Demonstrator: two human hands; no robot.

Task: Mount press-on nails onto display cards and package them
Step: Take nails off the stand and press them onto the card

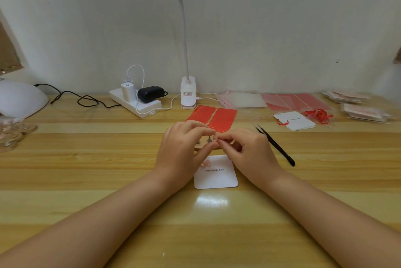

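A: Both hands meet over the middle of the worktop (65,181). What's the left hand (182,150) doing?

B: Fingers curled, tips pinched with the right hand (249,152) on one tiny thing between them. It looks like a press-on nail (215,137), though it's too small to be sure.

A: And the right grip?

B: Closed in a pinch on that same little piece, thumb and forefinger together.

A: Where's the card?

B: The white display card (217,177) lies flat just below the hands, one pink nail (205,163) showing at its top left corner, partly under the left hand.

A: Behind them?

B: A red strip sheet (223,119), touching nothing but the worktop. Black tweezers (275,145) lie just right of the right hand. More cards (297,121), clear bags (243,99) and a lamp (188,94) sit at the back.
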